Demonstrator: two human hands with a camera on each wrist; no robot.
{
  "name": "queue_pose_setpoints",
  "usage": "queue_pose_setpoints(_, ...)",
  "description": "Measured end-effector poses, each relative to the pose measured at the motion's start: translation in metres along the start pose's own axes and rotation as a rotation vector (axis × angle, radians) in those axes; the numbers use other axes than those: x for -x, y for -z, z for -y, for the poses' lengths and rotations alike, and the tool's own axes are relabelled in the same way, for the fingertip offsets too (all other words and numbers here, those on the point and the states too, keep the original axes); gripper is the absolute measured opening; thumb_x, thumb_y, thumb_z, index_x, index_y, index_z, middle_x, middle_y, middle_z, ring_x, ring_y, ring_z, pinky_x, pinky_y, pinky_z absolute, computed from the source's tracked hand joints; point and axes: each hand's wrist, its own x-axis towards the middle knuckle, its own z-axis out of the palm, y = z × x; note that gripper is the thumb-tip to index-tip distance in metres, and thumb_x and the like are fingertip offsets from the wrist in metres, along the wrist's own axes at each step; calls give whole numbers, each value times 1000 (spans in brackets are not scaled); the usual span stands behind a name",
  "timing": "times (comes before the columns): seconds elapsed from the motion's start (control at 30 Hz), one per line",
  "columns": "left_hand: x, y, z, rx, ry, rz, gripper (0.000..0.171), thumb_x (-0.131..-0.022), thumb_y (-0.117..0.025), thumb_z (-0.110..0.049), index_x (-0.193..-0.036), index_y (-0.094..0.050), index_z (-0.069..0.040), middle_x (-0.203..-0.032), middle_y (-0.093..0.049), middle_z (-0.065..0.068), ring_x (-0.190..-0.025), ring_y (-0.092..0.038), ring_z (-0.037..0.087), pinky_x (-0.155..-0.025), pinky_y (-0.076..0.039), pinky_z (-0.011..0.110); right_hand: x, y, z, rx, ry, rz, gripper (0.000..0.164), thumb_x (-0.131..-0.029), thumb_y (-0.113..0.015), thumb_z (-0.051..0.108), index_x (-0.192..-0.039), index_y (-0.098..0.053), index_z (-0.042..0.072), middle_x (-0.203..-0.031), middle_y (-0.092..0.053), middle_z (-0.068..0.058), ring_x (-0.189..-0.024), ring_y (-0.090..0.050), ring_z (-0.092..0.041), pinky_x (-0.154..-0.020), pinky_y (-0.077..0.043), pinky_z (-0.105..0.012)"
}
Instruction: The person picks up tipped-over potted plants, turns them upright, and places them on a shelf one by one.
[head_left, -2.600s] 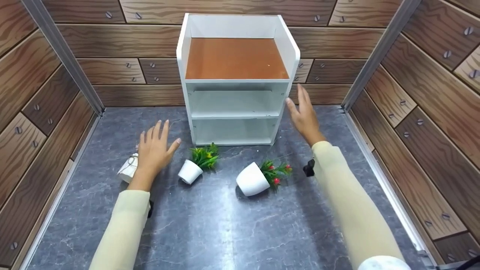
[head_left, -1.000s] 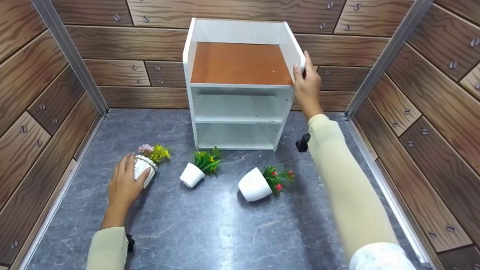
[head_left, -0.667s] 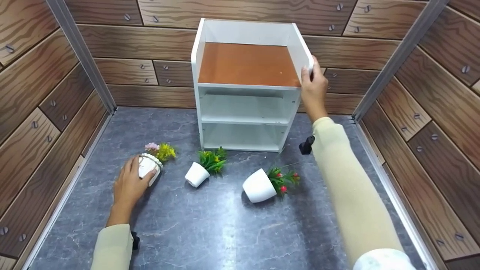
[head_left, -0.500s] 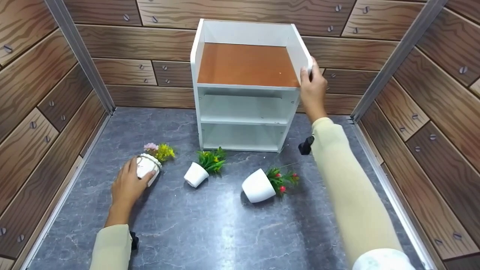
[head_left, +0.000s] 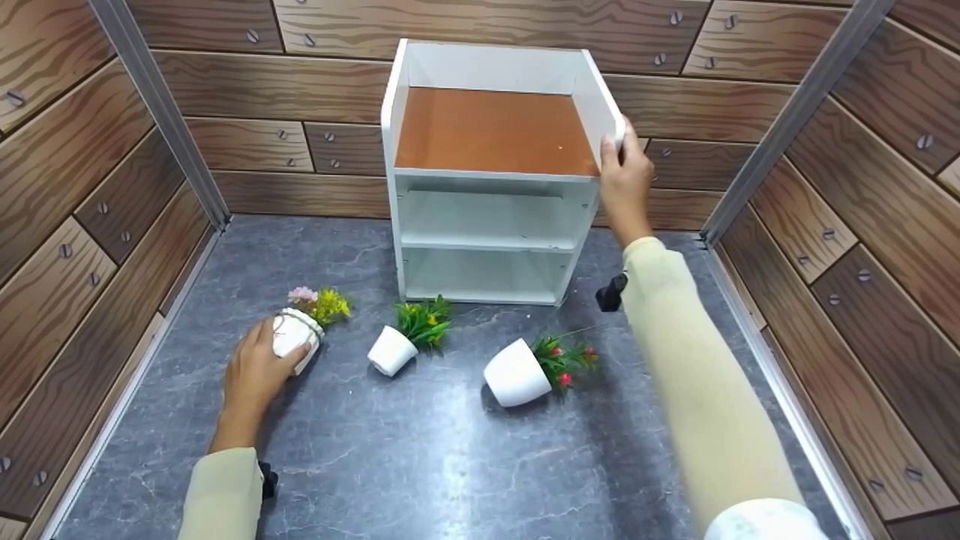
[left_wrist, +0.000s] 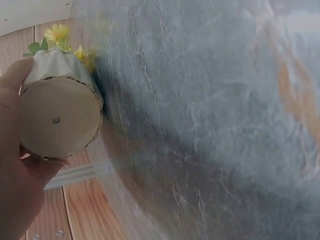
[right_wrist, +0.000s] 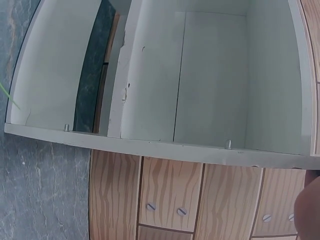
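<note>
My left hand (head_left: pixel 257 367) grips a white flower pot (head_left: pixel 294 336) with a cord around it and pink and yellow flowers (head_left: pixel 324 304). The pot lies tilted on its side, and the left wrist view shows its round base (left_wrist: pixel 60 120). My right hand (head_left: pixel 627 180) holds the front edge of the right side panel of a white shelf unit (head_left: pixel 487 246), thumb inside and fingers outside. In the right wrist view only part of that hand (right_wrist: pixel 307 207) shows, at the right edge.
A small white pot (head_left: pixel 392 350) with yellow-flowered greenery and a larger white pot (head_left: pixel 517 373) with red flowers lie on their sides on the grey marbled floor (head_left: pixel 390 465). Wood-patterned walls (head_left: pixel 285 82) surround the unit on three sides.
Since the earliest frame, my left hand has come down and taken hold of the corded pot. My right hand has moved up onto the unit's side panel. Both are still over the last half second.
</note>
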Motion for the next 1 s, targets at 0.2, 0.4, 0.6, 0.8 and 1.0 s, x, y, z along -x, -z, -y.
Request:
queue_pose_setpoints(0.2, -2, -7, -4, 61, -35, -57, 77, -89, -75, -40, -145, -46, 3, -142, -51, 27, -127, -49, 50, -103, -40, 64, 0, 0, 1, 5, -31, 12, 47, -104, -54, 25, -149, -50, 11, -129, -66, -21, -104, -64, -25, -92, -55, -35)
queue_pose_setpoints(0.4, -7, -17, -8, 115, -43, -109, 72, -88, -76, -37, -141, -50, 4, -140, -54, 26, -125, -52, 49, -102, -41, 62, 0, 0, 0, -15, -22, 14, 47, -104, -55, 22, -149, -50, 8, -132, -65, -20, -111, -62, -22, -100, -51, -33)
queue_pose_setpoints(0.6, -10, -24, -11, 198, -3, -162, 71, -88, -77, -35, -142, -51, 3, -141, -53, 26, -129, -50, 47, -107, -40, 60, 2, 1, 1, -41, -24, 20, 47, -104, -55, 20, -149, -49, 7, -134, -64, -20, -115, -61, -23, -102, -50, -34)
queue_pose_setpoints(0.8, -8, -30, -8, 278, 24, -238, 68, -86, -79, -32, -140, -53, 1, -142, -54, 23, -129, -51, 44, -106, -40, 58, 2, 0, 1, -25, -12, 8, 46, -103, -55, 20, -148, -51, 7, -133, -64, -20, -115, -62, -24, -102, -50, -35)
queue_pose_setpoints(1.0, -5, -31, -4, 350, 90, -253, 67, -90, -76, -36, -143, -52, -4, -145, -51, 21, -132, -50, 42, -107, -40, 56, 1, -1, 0, -13, -3, -2, 45, -103, -55, 18, -147, -52, 7, -131, -66, -19, -111, -62, -23, -100, -50, -35)
